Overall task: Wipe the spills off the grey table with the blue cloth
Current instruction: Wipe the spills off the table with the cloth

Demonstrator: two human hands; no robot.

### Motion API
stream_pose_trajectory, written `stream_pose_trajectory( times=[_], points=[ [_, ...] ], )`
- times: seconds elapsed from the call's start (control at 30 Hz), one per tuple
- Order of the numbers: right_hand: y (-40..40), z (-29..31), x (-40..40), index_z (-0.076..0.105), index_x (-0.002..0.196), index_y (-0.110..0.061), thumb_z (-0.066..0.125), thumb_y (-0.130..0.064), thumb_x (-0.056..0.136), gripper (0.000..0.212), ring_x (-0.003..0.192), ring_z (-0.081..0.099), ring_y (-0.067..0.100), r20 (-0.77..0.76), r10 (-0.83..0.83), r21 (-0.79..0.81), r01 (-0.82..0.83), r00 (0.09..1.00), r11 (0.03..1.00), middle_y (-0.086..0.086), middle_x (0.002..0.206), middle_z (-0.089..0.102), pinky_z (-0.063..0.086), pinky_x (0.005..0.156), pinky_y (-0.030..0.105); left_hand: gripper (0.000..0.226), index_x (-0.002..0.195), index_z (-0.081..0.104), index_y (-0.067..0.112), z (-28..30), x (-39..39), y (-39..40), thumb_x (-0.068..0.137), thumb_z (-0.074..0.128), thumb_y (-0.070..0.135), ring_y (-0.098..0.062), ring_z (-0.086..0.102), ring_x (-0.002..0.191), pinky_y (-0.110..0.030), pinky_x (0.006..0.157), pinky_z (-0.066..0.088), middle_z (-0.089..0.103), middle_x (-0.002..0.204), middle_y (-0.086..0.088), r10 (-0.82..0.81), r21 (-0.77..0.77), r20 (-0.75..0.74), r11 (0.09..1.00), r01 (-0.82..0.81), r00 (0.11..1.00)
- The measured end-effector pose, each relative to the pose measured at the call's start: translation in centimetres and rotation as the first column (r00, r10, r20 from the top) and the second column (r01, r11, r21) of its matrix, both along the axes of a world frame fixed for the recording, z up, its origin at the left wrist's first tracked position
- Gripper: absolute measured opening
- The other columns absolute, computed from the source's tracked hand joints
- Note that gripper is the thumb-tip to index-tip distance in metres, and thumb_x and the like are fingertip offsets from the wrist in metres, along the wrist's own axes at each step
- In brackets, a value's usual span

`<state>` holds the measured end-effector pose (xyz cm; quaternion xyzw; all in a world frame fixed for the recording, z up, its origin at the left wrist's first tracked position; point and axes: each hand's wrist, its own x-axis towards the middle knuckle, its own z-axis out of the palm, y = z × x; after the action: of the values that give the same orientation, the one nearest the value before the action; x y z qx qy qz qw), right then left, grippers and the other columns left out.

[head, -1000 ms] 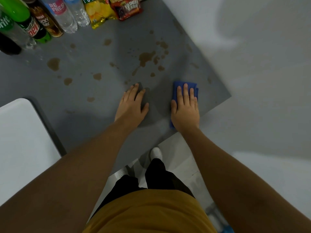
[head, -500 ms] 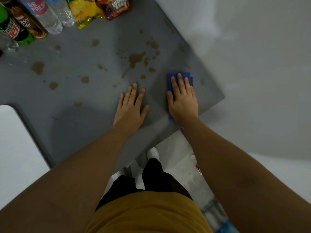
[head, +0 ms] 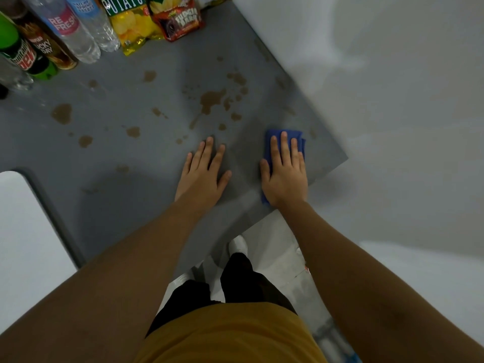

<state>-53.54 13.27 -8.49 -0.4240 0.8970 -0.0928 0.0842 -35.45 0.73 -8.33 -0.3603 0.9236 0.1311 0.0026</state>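
The grey table point(head: 136, 195) carries several brown spills; the largest spill point(head: 210, 99) lies in the middle, and another blotch point(head: 62, 113) sits further left. My right hand point(head: 285, 174) presses flat on the folded blue cloth point(head: 284, 134) near the table's right corner, and most of the cloth is hidden under the palm. My left hand point(head: 203, 171) rests flat on the bare table to the left of the cloth, fingers spread, holding nothing. Small drops lie just beyond its fingertips.
Bottles point(head: 65, 30) stand along the far left edge. Beside them lie a yellow potato chip bag point(head: 131, 24) and a red snack bag point(head: 178, 19). A white surface point(head: 26, 226) adjoins the table at left. The table's right edge runs diagonally beside the cloth.
The right hand slid the cloth away from me, then drew it back a little toward the near edge. The left hand stayed planted. The view shifted.
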Motion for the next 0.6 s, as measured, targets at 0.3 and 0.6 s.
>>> stream_pose_trajectory(
  times=[0.3,0.6],
  points=[
    [-1.4,0.8,-5.8,0.012,0.162,-0.027,0.019,-0.051,0.107,0.06,0.156,-0.002,0.018,0.012,-0.048,0.009,0.048,0.999,0.999,-0.003,0.17,0.005,0.0,0.127,0.037,0.066,0.163,0.013,0.024,0.0,-0.1,0.1,0.106,0.029,0.054,-0.023,0.004,0.158,-0.042,0.127,0.005,0.003,0.172,-0.006,-0.003,-0.007,0.013,1.0,0.003,1.0],
    [2.2,0.0,-5.9,0.001,0.162,-0.023,0.018,-0.048,0.108,0.062,0.156,-0.006,0.024,-0.006,-0.216,0.039,0.216,0.976,0.976,0.001,0.17,-0.004,-0.002,0.126,0.042,0.066,0.163,0.015,0.024,-0.2,-0.1,0.1,0.106,0.031,0.053,-0.024,0.006,0.158,-0.044,0.127,0.006,0.005,0.171,-0.007,0.008,-0.013,0.003,1.0,-0.008,1.0]
  ],
)
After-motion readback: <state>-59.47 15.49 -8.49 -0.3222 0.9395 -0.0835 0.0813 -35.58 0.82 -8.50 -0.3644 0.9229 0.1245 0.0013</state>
